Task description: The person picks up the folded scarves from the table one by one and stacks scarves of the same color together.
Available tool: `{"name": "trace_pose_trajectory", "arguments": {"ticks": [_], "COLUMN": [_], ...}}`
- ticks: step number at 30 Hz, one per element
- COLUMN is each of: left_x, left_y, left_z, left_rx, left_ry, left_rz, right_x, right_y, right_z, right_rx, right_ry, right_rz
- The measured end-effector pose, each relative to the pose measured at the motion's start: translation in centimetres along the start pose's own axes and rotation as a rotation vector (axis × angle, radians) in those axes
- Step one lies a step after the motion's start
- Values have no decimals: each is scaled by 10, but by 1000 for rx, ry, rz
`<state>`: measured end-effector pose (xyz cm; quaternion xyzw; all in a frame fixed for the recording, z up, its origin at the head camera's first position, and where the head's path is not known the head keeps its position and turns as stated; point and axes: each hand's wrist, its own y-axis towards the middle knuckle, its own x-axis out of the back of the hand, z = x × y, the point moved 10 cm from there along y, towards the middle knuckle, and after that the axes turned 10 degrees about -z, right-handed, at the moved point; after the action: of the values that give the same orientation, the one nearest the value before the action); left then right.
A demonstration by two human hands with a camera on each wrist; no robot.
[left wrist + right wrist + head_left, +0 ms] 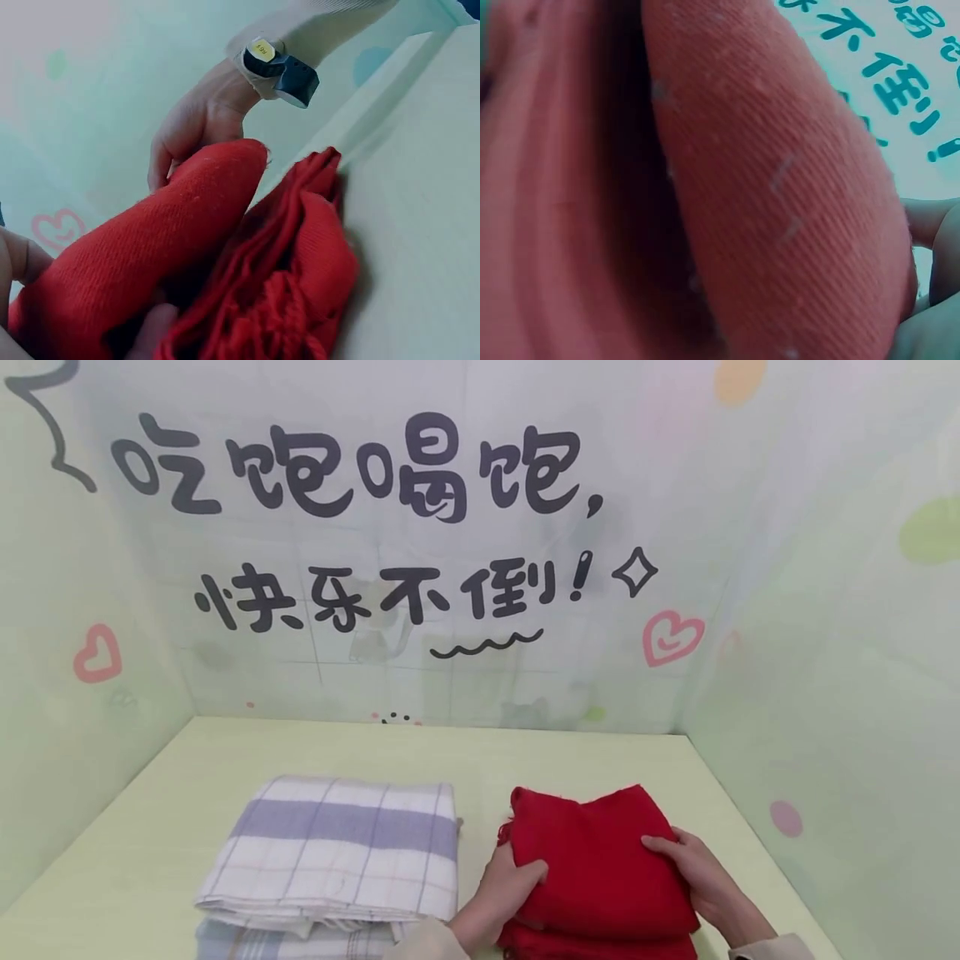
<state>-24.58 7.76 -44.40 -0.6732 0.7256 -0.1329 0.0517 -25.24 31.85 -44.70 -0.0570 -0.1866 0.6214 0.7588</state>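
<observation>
Both hands grip a folded red fringed cloth (600,860) by its sides in the head view. My left hand (504,887) has its thumb on top at the left edge, and in the left wrist view a fingertip (154,330) shows beneath the upper fold. The right hand (701,870) pinches the right edge, thumb on the upper face. Beneath lies more folded red cloth (600,945), with gathered fringe (262,322) in the left wrist view. Ribbed red fabric (780,187) fills most of the right wrist view, with a dark gap beside it.
Left of the hands, a folded white cloth (337,852) with purple stripes lies on a folded light-blue plaid one (300,942). They rest on a pale yellow-green table (480,752). Printed panels (465,543) enclose its back and both sides.
</observation>
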Motion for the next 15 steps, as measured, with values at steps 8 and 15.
{"name": "trace_pose_trajectory", "arguments": {"ticks": [8,15], "left_x": [9,22], "left_y": [1,4], "left_z": [24,30], "left_rx": [18,-26], "left_ry": [13,-3], "left_rz": [-38,-98], "right_x": [-4,-13], "right_y": [2,8], "right_z": [-31,-27], "right_rx": [-73,-39], "right_ry": [-12,-70], "right_rz": [-81,-109]}}
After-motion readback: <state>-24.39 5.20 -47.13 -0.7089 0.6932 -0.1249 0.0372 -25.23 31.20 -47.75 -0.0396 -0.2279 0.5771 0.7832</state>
